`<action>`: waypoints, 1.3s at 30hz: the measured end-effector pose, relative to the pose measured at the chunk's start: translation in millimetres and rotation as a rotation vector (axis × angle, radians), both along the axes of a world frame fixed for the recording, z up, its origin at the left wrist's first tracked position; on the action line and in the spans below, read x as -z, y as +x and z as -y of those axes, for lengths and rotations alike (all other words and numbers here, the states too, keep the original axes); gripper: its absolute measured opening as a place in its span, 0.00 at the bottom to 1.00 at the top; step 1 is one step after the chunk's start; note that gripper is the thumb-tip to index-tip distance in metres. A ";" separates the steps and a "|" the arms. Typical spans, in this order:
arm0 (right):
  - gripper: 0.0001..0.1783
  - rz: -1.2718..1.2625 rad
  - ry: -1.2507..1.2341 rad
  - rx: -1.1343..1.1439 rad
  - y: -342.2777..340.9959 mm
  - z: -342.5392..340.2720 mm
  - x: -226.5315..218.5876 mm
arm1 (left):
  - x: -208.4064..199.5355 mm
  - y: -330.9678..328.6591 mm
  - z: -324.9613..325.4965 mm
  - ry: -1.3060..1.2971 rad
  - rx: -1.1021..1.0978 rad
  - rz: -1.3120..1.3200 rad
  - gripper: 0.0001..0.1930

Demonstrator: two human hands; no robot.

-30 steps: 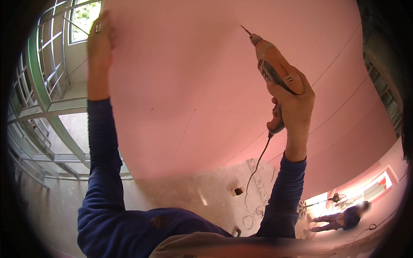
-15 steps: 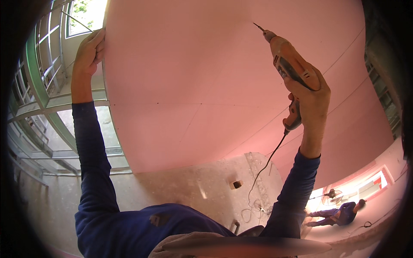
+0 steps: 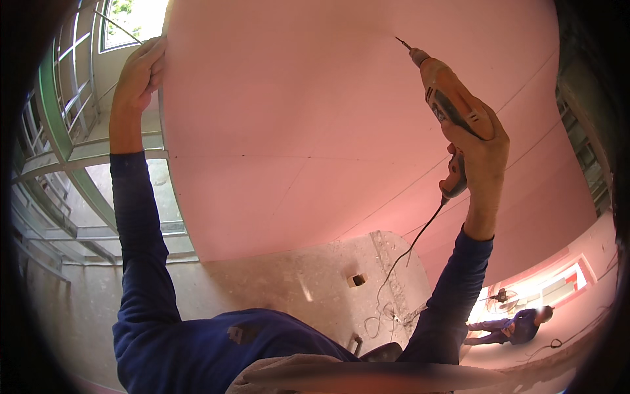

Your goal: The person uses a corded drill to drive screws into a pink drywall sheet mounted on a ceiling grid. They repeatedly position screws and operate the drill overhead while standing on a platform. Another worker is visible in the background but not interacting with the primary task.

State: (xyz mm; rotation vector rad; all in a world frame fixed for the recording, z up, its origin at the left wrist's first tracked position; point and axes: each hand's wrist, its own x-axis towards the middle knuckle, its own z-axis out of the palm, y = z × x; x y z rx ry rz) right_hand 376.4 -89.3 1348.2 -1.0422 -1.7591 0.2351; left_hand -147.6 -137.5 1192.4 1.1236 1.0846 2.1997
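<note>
My right hand (image 3: 482,148) is wrapped round the pistol grip of an orange-and-black corded power drill (image 3: 453,98). Its thin driver bit points up and left in front of a large pink plasterboard (image 3: 275,98), and I cannot tell whether the tip touches it. A black cord (image 3: 413,246) hangs from the grip. At the board's upper left edge my left hand (image 3: 140,75) is raised, fingers curled in and knuckles against that edge. Whatever the left fingers hold, if anything, is hidden. A row of small dark dots runs across the board.
Metal framing (image 3: 72,154) stands left of the board, with a bright window (image 3: 131,23) above. Below is a bare grey concrete surface (image 3: 282,289) with a small square hole (image 3: 357,280). At lower right are another person (image 3: 522,326) in dark blue and a fan (image 3: 502,299).
The drill and my right hand have shifted slightly right within the picture. My left hand has moved slightly up along the board's edge. Both grips look the same.
</note>
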 end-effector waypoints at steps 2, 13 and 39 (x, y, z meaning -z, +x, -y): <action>0.34 0.025 0.016 0.013 0.2 -1.9 -0.7 | 0.9 -1.6 -0.2 -0.012 -0.011 -0.016 0.11; 0.36 0.129 0.077 0.035 -1.0 -3.5 -4.2 | 0.7 -5.5 4.8 -0.026 -0.017 -0.021 0.11; 0.36 0.192 0.113 0.067 1.5 -7.9 -7.4 | 0.3 -5.0 11.0 -0.013 0.009 -0.019 0.10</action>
